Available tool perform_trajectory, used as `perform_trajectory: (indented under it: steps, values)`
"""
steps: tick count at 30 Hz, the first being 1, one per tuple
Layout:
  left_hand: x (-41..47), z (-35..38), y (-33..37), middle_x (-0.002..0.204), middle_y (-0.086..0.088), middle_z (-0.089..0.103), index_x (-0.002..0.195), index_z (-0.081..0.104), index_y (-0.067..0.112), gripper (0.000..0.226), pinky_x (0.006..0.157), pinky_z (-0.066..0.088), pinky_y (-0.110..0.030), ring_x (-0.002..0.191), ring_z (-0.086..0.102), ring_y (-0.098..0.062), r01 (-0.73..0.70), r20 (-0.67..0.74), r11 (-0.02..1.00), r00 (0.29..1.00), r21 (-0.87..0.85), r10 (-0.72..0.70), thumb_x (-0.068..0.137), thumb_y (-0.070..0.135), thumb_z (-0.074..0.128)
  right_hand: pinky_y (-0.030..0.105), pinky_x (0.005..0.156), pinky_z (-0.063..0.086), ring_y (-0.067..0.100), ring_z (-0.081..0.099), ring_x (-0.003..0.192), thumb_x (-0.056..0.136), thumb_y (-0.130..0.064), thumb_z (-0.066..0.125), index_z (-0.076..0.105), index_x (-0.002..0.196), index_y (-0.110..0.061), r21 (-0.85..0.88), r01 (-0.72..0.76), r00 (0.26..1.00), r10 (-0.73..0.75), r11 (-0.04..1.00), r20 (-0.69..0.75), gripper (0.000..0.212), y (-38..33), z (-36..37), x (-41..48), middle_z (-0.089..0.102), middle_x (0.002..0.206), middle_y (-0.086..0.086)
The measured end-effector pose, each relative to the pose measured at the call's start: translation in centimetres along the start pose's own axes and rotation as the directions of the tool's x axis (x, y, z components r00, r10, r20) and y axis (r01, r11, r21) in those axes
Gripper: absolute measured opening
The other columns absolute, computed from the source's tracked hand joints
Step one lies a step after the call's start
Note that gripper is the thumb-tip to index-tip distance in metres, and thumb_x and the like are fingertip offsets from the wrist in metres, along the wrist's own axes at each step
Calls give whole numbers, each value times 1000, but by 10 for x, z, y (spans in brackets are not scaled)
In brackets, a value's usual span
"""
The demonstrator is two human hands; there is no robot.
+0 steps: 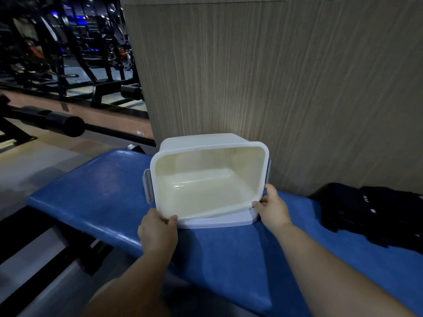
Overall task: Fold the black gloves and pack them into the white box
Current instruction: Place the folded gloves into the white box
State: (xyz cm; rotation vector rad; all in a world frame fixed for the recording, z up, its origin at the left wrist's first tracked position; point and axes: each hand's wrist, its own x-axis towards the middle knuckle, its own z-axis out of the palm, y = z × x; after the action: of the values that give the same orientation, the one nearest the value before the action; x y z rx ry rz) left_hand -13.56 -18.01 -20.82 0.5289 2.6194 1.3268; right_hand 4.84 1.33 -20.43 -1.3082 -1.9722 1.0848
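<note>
The black gloves, heaped at the frame's right edge, look soft, light and limp, so they are best pinched at the cuffs. At centre, the stiff, empty white box tilts toward the camera. The left hand and right hand grip its near rim above the blue bench.

The white box is tinted creamy yellow inside. Its clips are coloured grey, and the lid is coloured pale bluish white. The bench is covered in shiny blue. The black gloves are marked with tiny white bits. The wall is striped with thin brown and grey lines.
</note>
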Motion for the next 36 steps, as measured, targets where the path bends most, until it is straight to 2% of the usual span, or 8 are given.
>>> perform_trajectory:
  steps: [4, 8, 12, 15, 21, 25, 30, 36]
  values:
    - [-3, 3, 4, 111, -13, 56, 108, 51, 7, 38, 93, 45, -49, 106, 52, -35, 79, -14, 996, 997, -40, -79, 83, 26, 71, 24, 81, 44, 13, 57, 96, 93, -13, 59, 43, 136, -22, 70, -7, 998, 10, 998, -54, 46, 5, -3, -6, 60, 95, -7]
    - [-10, 3, 12, 137, -15, 40, 136, 34, 8, 71, 102, 40, -49, 124, 43, -37, 198, -42, 958, 977, -209, -211, 80, 21, 75, 22, 81, 40, 9, 57, 94, 92, -19, 62, 46, 132, -22, 119, -18, 996, 28, 993, -80, 43, 10, -11, -15, 64, 96, -9]
    - [-25, 12, 14, 134, -12, 39, 124, 34, 10, 59, 98, 43, -49, 118, 46, -35, 233, -44, 916, 964, -327, -261, 81, 20, 73, 24, 78, 43, 13, 61, 91, 92, -22, 62, 56, 118, -20, 135, -29, 994, 43, 990, -99, 27, 17, -18, -22, 68, 93, -2]
    - [-40, 26, 21, 124, -10, 42, 115, 37, 9, 49, 92, 41, -41, 111, 46, -32, 204, -11, 928, 976, -312, -218, 83, 22, 72, 27, 75, 50, 19, 65, 88, 92, -24, 62, 61, 93, -23, 136, -10, 991, 28, 991, -129, 2, 22, -25, -31, 68, 86, -2]
    - [-84, 82, 59, 84, -1, 50, 98, 42, 14, 26, 56, 38, -25, 68, 47, -15, 31, 288, 949, 955, -314, 65, 89, 23, 65, 32, 73, 54, 15, 66, 80, 93, -25, 59, 61, 86, -23, 137, 50, 972, -16, 989, -234, 8, 37, -58, -57, 66, 79, -6]
    - [-122, 130, 102, 88, -1, 59, 98, 53, 14, 17, 70, 40, -24, 76, 53, -14, -100, 494, 951, 836, -293, 240, 89, 24, 64, 14, 65, 41, 11, 60, 79, 92, -14, 57, 58, 97, -25, 93, 48, 942, -14, 994, -336, 12, 58, -101, -72, 63, 82, -8]
    - [-159, 173, 160, 97, 4, 59, 101, 58, 17, 17, 84, 42, -25, 101, 57, -17, -187, 648, 947, 694, -260, 315, 94, 32, 56, 30, 82, 48, 16, 58, 87, 90, -7, 54, 63, 108, -17, -52, 22, 880, -44, 998, -474, 22, 82, -153, -77, 60, 89, -5]
    - [-166, 211, 206, 112, -9, 61, 114, 53, 6, 41, 81, 41, -29, 98, 55, -24, -57, 655, 970, 728, -236, 202, 93, 42, 54, 31, 90, 47, 16, 56, 97, 93, -8, 50, 51, 133, -20, -72, -28, 920, -2, 997, -392, 41, 92, -179, -71, 58, 101, -3]
